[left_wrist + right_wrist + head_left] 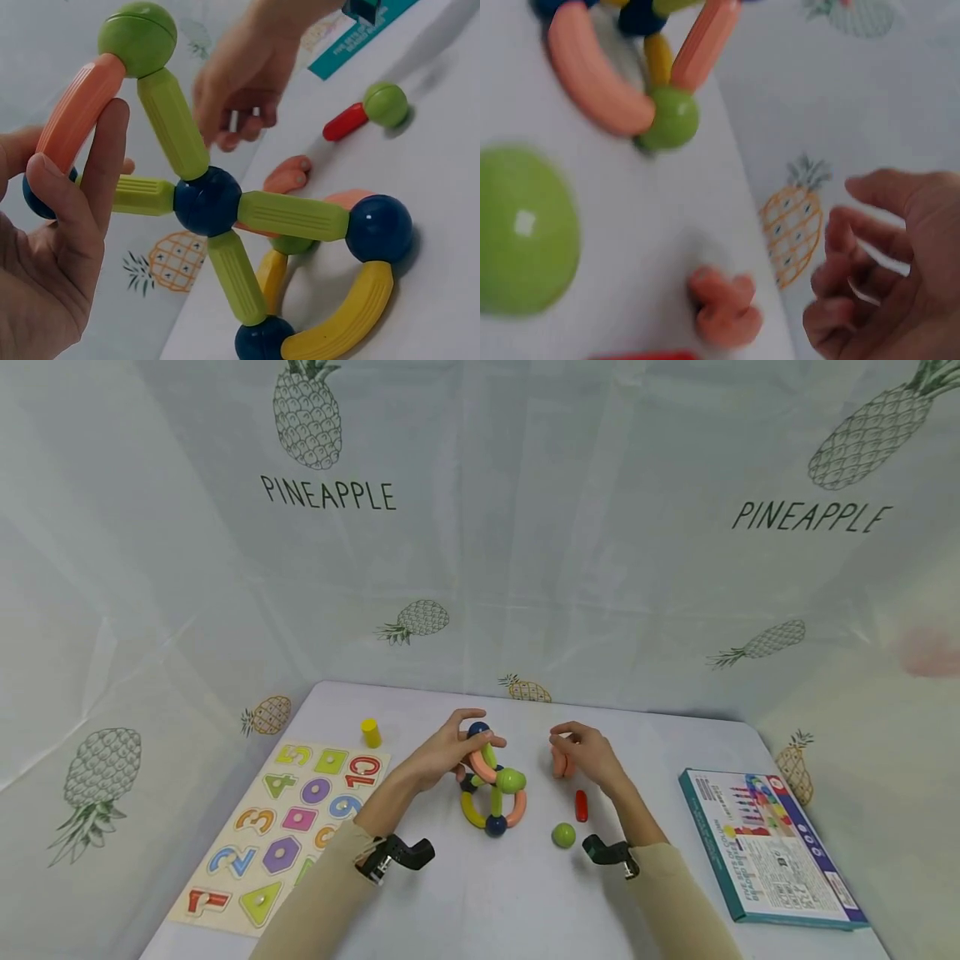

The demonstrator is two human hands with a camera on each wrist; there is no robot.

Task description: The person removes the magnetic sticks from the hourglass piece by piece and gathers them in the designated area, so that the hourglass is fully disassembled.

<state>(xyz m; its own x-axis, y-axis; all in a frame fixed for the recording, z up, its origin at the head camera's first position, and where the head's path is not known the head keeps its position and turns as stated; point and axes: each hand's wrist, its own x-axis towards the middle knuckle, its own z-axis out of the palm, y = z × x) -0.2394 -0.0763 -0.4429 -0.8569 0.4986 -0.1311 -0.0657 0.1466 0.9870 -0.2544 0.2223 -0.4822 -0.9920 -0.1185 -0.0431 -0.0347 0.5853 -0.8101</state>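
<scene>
My left hand (441,756) holds a magnetic stick-and-ball structure by its upper part. In the left wrist view, thumb and fingers pinch a curved orange rod (81,112) between a green ball (137,39) and a partly hidden blue ball. Straight green rods meet at a central blue ball (208,201); lower down, curved yellow and orange rods form a ring near the table. My right hand (590,755) hovers with loosely curled fingers by two loose orange rods (726,315), holding nothing. Nearer me lie a red rod (581,806) and a loose green ball (563,835).
A wooden number-and-shape puzzle board (247,860) lies on the left of the white table (480,910). Behind it stands a yellow cylinder (371,732). On the right is a flat teal-edged box (780,852). A pineapple-print curtain (525,568) hangs behind the table.
</scene>
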